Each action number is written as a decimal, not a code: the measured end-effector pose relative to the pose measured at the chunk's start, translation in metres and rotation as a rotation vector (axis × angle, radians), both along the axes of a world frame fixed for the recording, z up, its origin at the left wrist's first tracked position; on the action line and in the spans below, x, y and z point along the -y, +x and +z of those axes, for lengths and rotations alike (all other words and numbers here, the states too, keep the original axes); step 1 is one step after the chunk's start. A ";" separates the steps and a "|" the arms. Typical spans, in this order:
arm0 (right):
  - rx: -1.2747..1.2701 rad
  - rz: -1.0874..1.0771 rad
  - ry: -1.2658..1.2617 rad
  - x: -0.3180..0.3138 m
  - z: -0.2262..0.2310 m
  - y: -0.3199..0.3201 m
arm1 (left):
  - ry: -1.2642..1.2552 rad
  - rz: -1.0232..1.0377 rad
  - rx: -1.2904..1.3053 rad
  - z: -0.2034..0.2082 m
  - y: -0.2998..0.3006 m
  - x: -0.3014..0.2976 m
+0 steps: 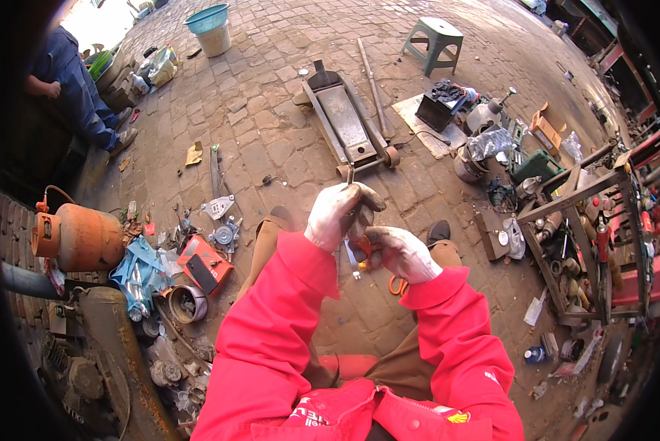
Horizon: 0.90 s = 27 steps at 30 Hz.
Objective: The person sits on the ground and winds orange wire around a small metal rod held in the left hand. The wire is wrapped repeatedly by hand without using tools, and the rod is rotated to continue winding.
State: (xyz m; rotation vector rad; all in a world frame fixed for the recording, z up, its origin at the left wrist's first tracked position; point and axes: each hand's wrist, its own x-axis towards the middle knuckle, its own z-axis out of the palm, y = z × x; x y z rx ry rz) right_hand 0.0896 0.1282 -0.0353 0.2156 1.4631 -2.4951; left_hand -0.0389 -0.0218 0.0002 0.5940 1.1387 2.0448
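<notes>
My left hand (pixel 338 213), in a white work glove with grimy fingers, is closed around a thin brownish metal rod (pixel 350 175). The rod's tip pokes up above the fist; its lower part is hidden. Close by on the right, my right hand (pixel 403 252) wears a similar soiled glove. Its fingers pinch a small orange-red thing (pixel 361 245), too covered to tell its kind. Just below the hands shows a white piece with a prong-like end (pixel 355 269). An orange looped handle (pixel 398 286) lies beneath my right wrist.
Ahead on the brick paving stands a floor jack (pixel 344 121) beside a long bar (pixel 374 84). An orange gas cylinder (pixel 87 237), a red box (pixel 205 263) and loose parts lie left. A metal frame (pixel 565 242) with tools stands right. A person in blue (pixel 76 88) is at upper left.
</notes>
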 end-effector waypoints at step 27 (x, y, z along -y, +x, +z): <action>0.234 -0.088 0.000 0.015 0.000 -0.004 | -0.208 -0.012 -0.239 0.010 0.009 0.001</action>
